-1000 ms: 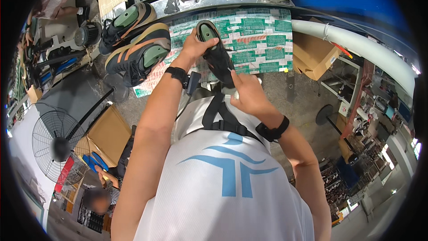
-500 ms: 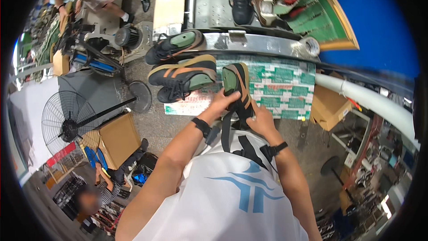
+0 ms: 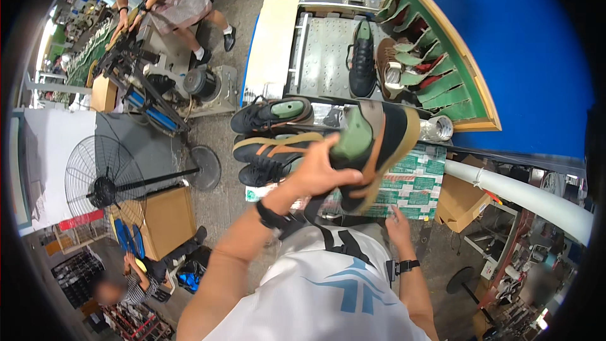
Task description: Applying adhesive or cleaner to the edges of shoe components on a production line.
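Shoe (image 3: 372,145) showing black upper, tan stripe and sole, green insole. Two shoes (image 3: 271,139) behind it wearing the same black, tan, green. Paper (image 3: 416,183) showing a green-and-white print. Wall (image 3: 530,50) showing blue. Shirt (image 3: 328,297) showing white with blue emblem.

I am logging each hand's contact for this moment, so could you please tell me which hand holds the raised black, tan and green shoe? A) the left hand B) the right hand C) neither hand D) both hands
A: the left hand grips the shoe by its opening, while the right hand hangs lower, off the shoe.
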